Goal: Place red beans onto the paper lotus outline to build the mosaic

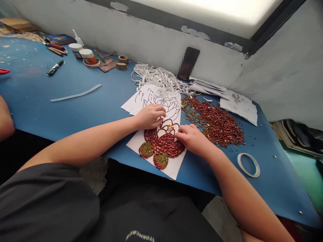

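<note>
A sheet of white paper (174,169) bears a flower picture of red beans (166,144), with two round leaves of green beans (160,159) edged in red. White petals at its middle are outlined with beans, and small yellow bits sit among them. My left hand (150,116) lies over the sheet's upper left, fingers loosely bent and thumb apart, with nothing visible in them. At the flower's right edge, my right hand (193,138) has thumb and forefinger pinched; whatever is between them is too small to make out. Behind lies a line drawing of a lotus (164,104), partly covered by my left hand.
Loose red beans (219,124) mixed with green ones lie right of the sheet. Shredded paper strips (156,77) and a propped phone (188,64) are behind. A tape roll (248,165) lies right; jars (88,56) and a marker (55,68) lie left. Another person's arm (5,117) shows far left.
</note>
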`<state>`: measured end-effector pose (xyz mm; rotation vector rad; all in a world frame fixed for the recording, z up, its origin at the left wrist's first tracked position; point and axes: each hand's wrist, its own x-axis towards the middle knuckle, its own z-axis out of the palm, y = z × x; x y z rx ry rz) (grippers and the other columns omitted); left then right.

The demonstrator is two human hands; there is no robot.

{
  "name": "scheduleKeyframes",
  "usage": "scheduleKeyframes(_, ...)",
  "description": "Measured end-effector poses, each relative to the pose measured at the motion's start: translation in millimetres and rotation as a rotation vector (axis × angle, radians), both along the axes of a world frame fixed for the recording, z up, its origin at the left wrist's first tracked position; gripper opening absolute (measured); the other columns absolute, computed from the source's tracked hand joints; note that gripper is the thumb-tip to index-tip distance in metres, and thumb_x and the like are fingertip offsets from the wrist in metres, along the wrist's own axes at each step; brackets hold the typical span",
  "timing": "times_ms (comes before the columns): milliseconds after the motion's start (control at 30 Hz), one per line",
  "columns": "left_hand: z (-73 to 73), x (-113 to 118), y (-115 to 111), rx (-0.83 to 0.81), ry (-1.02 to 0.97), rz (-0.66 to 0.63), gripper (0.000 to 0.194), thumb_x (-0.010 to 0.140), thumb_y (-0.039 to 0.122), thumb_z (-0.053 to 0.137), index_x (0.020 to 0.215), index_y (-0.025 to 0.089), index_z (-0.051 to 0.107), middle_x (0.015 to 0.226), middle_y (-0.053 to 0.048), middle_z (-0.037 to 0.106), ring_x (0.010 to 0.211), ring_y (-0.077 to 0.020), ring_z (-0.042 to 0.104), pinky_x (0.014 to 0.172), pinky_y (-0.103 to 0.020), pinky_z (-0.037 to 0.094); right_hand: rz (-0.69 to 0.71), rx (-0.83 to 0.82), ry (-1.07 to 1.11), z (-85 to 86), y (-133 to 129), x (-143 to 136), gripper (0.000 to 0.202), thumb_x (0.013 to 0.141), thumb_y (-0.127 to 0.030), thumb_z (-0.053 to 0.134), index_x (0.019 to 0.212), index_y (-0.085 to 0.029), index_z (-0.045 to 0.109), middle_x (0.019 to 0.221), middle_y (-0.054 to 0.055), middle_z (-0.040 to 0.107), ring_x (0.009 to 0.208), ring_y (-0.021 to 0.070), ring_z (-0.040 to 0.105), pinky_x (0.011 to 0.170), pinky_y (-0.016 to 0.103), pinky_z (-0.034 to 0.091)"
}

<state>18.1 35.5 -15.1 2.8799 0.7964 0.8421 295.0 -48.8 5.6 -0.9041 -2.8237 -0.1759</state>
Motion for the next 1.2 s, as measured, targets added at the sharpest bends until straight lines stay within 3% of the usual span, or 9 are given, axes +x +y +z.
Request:
scheduleKeyframes(133, 0.7, -1, 0, -0.001, 0.001, -0.003, 0.017, 0.096, 0.024, 0.053, 0.1, 0.02, 0.069, 0.112, -0.009, 0.074, 0.102, -0.0234, 0.068, 0.09, -0.04, 0.053, 0.061, 0.077, -0.028, 4.5, 0, 1, 0.022, 0.095, -0.005, 0.056, 0.092, -0.022, 0.07, 0.096, 0.007, 0.066, 0.082, 0.02, 0.05, 0.081, 0.035, 0.032)
scheduleKeyframes(500, 1.4, -2, -1, 0.013, -0.005, -0.02, 0.017, 0.097, 0.024, 0.052, 0.1, 0.021, 0.068, 0.111, -0.009, 0.074, 0.102, -0.0236, 0.069, 0.089, -0.04, 0.053, 0.132, 0.047, 0.08, 5.0, 0, 14, 0.036, 0.089, 0.001, 0.054, 0.1, -0.026, 0.075, 0.102, 0.005, 0.071, 0.085, 0.0194, 0.053, 0.085, 0.037, 0.035)
scheduleKeyframes(800, 2.0, -1, 0, 0.026, 0.003, -0.035, 0.018, 0.098, 0.025, 0.051, 0.101, 0.022, 0.068, 0.11, -0.008, 0.075, 0.1, -0.0232, 0.069, 0.089, -0.04, 0.053, 0.112, 0.08, 0.083, 5.8, 3, 31, 0.029, 0.09, -0.004, 0.056, 0.097, -0.024, 0.077, 0.103, 0.008, 0.073, 0.086, 0.0207, 0.056, 0.085, 0.039, 0.039)
scheduleKeyframes(1067, 1.0, -2, 0, 0.022, 0.006, -0.039, 0.018, 0.097, 0.024, 0.051, 0.101, 0.022, 0.069, 0.11, -0.009, 0.075, 0.101, -0.0238, 0.069, 0.09, -0.041, 0.054, 0.12, -0.011, 0.072, 1.3, 1, 28, 0.046, 0.082, 0.0, 0.057, 0.114, -0.027, 0.077, 0.11, 0.008, 0.073, 0.087, 0.0209, 0.057, 0.087, 0.04, 0.039)
scheduleKeyframes(1200, 1.2, -2, 0, 0.026, 0.011, -0.036, 0.019, 0.098, 0.025, 0.051, 0.101, 0.022, 0.069, 0.11, -0.009, 0.075, 0.101, -0.0235, 0.069, 0.09, -0.041, 0.054, 0.097, -0.017, 0.098, 1.4, 5, 37, 0.038, 0.085, -0.002, 0.056, 0.105, -0.026, 0.079, 0.104, 0.008, 0.072, 0.088, 0.0213, 0.058, 0.085, 0.04, 0.039)
